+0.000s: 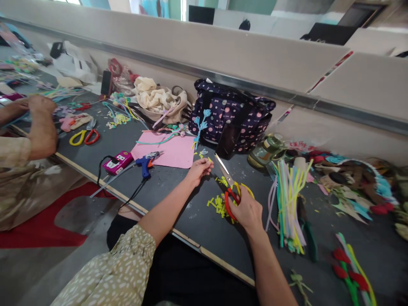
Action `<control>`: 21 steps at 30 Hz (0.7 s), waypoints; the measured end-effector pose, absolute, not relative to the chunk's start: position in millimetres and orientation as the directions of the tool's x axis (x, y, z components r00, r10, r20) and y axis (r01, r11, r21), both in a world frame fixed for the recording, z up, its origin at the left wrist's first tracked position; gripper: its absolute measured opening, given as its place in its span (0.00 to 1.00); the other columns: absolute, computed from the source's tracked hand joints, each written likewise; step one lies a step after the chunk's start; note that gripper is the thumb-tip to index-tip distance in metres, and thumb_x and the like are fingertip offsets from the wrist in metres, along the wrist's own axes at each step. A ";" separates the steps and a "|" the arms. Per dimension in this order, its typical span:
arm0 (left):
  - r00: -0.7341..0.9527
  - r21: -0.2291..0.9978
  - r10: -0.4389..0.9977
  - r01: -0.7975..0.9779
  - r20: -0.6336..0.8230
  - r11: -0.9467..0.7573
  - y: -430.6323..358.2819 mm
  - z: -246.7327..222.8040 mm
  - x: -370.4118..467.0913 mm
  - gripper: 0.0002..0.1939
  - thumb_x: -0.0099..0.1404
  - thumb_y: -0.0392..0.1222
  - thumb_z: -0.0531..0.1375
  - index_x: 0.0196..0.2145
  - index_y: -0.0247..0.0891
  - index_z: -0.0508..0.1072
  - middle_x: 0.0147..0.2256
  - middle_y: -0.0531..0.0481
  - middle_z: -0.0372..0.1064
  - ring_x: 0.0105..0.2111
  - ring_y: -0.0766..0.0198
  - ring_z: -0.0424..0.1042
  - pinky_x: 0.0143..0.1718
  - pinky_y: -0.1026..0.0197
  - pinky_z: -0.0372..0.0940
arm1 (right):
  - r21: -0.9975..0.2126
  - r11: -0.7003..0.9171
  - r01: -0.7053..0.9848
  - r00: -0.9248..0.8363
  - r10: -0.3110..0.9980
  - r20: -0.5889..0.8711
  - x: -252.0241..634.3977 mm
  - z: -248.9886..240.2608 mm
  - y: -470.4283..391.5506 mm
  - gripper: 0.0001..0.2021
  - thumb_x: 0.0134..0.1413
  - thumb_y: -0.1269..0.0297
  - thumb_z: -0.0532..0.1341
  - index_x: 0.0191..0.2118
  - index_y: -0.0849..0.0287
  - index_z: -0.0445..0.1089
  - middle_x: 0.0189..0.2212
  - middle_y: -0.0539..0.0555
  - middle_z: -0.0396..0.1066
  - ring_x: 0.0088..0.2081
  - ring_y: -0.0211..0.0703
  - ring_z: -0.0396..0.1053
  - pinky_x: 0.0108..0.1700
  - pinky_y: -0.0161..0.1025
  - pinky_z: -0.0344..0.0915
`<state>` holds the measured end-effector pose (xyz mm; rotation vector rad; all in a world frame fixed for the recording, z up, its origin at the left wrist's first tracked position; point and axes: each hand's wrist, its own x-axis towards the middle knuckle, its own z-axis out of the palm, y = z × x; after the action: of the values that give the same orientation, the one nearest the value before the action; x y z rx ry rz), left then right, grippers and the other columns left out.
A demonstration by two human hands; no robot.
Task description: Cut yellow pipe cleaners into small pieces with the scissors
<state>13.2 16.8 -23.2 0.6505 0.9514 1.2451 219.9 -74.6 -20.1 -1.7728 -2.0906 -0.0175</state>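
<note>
My left hand (pixel 200 171) is closed in a pinch above the dark table, with a small yellow piece of pipe cleaner (pixel 209 160) showing at the fingertips. In my right hand (pixel 250 209) is a pair of scissors (pixel 227 177) with red and yellow handles. Its blades appear apart and point up and away, just right of my left hand. Beneath the scissors lies a loose heap of short yellow-green pipe cleaner cuttings (pixel 218 205). A blue pipe cleaner flower stem (pixel 200 126) stands out beyond my left hand, against the bag.
A pink sheet (pixel 168 149), blue glue gun (pixel 145 165) and magenta power strip (pixel 118 162) lie left. Behind stands a dark patterned bag (pixel 234 110). To the right are a glass jar (pixel 267 149) and a pipe cleaner bundle (pixel 289 204). Another person's arm (pixel 41 127) rests far left.
</note>
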 end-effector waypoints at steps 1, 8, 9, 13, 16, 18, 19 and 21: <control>0.039 0.843 0.971 -0.488 -0.236 0.225 17.0 -23.5 12.9 0.15 0.49 0.45 0.69 0.27 0.33 0.70 0.25 0.51 0.68 0.20 0.74 0.63 0.21 0.70 0.57 | -0.250 0.196 0.948 -0.119 0.949 0.292 218.9 -18.0 -75.2 0.26 0.52 0.42 0.55 0.48 0.58 0.65 0.29 0.52 0.74 0.32 0.44 0.72 0.29 0.36 0.59; 0.051 0.848 0.980 -0.494 -0.194 0.193 16.4 -21.7 13.8 0.15 0.51 0.46 0.68 0.29 0.34 0.70 0.25 0.51 0.68 0.21 0.74 0.63 0.22 0.70 0.58 | -0.246 0.200 0.948 -0.122 0.946 0.300 223.6 -21.7 -72.9 0.26 0.52 0.43 0.56 0.48 0.58 0.65 0.29 0.51 0.73 0.34 0.43 0.72 0.31 0.36 0.60; 0.055 0.849 0.980 -0.493 -0.190 0.192 16.3 -21.3 14.0 0.15 0.51 0.46 0.68 0.29 0.34 0.70 0.25 0.51 0.68 0.21 0.74 0.63 0.22 0.70 0.58 | -0.243 0.208 0.948 -0.126 0.941 0.313 225.2 -24.2 -72.1 0.25 0.52 0.44 0.56 0.49 0.58 0.65 0.29 0.51 0.73 0.33 0.43 0.72 0.30 0.36 0.60; 0.061 0.846 0.984 -0.504 -0.170 0.177 15.7 -19.9 14.2 0.16 0.51 0.47 0.68 0.27 0.35 0.67 0.25 0.53 0.66 0.21 0.74 0.63 0.22 0.70 0.58 | -0.205 0.257 0.944 -0.162 0.906 0.391 229.8 -32.1 -70.6 0.22 0.54 0.47 0.57 0.47 0.58 0.67 0.29 0.52 0.74 0.34 0.43 0.72 0.31 0.36 0.60; 0.075 0.836 0.988 -0.527 -0.133 0.152 15.7 -19.8 13.4 0.16 0.51 0.46 0.68 0.27 0.35 0.66 0.25 0.54 0.65 0.21 0.74 0.63 0.22 0.70 0.58 | -0.185 0.293 0.938 -0.184 0.874 0.450 231.1 -33.5 -70.8 0.22 0.54 0.47 0.57 0.47 0.59 0.68 0.31 0.54 0.75 0.33 0.42 0.72 0.32 0.35 0.61; 0.088 0.830 0.989 -0.539 -0.115 0.144 15.9 -20.5 12.9 0.16 0.51 0.46 0.68 0.28 0.35 0.66 0.25 0.54 0.65 0.21 0.74 0.64 0.23 0.70 0.58 | -0.177 0.305 0.936 -0.190 0.858 0.478 231.5 -32.6 -71.0 0.22 0.54 0.47 0.57 0.47 0.59 0.69 0.31 0.54 0.75 0.32 0.41 0.72 0.31 0.35 0.61; 0.093 0.827 0.990 -0.544 -0.110 0.143 16.1 -21.1 12.9 0.16 0.51 0.46 0.68 0.28 0.36 0.66 0.25 0.54 0.65 0.22 0.74 0.64 0.23 0.70 0.58 | -0.174 0.310 0.935 -0.192 0.852 0.487 231.6 -32.0 -71.0 0.22 0.54 0.47 0.57 0.46 0.59 0.69 0.31 0.54 0.75 0.32 0.41 0.72 0.31 0.35 0.61; 0.101 0.823 0.989 -0.550 -0.108 0.146 16.6 -22.7 13.2 0.16 0.52 0.46 0.68 0.29 0.36 0.66 0.25 0.54 0.65 0.22 0.73 0.64 0.23 0.69 0.58 | -0.174 0.321 0.931 -0.198 0.845 0.497 231.8 -31.0 -71.0 0.22 0.54 0.47 0.57 0.46 0.59 0.69 0.30 0.53 0.75 0.31 0.41 0.72 0.31 0.35 0.61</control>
<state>13.2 16.6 -22.7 0.7092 0.7857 1.2896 231.8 -71.0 -31.0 -1.5620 -2.0838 -0.2229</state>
